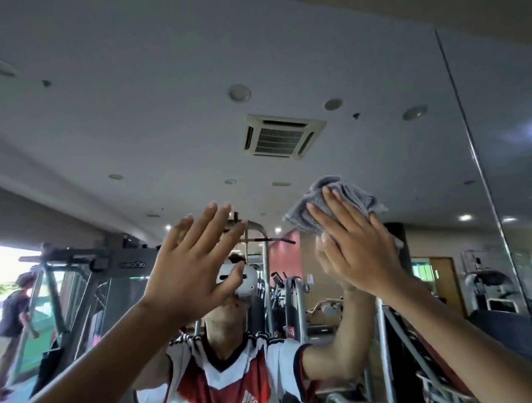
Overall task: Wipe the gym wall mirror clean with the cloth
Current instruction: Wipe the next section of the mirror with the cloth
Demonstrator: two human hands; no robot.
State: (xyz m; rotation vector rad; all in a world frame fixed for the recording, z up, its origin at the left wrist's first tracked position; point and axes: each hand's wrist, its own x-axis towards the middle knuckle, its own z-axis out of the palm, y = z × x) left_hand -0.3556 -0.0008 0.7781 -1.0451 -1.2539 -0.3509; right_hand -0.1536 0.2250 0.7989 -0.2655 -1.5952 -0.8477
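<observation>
the left hand [193,261] is hovering flat before the glass, fingers straight and spread, holding nothing. the right hand [355,249] is pressing the grey cloth [356,192] against the mirror [159,114] with straight fingers, below the reflected ceiling vent [282,138].

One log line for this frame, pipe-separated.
phase: wipe | right hand: flat, presses cloth on mirror | left hand: raised, fingers straight, holds nothing
</observation>
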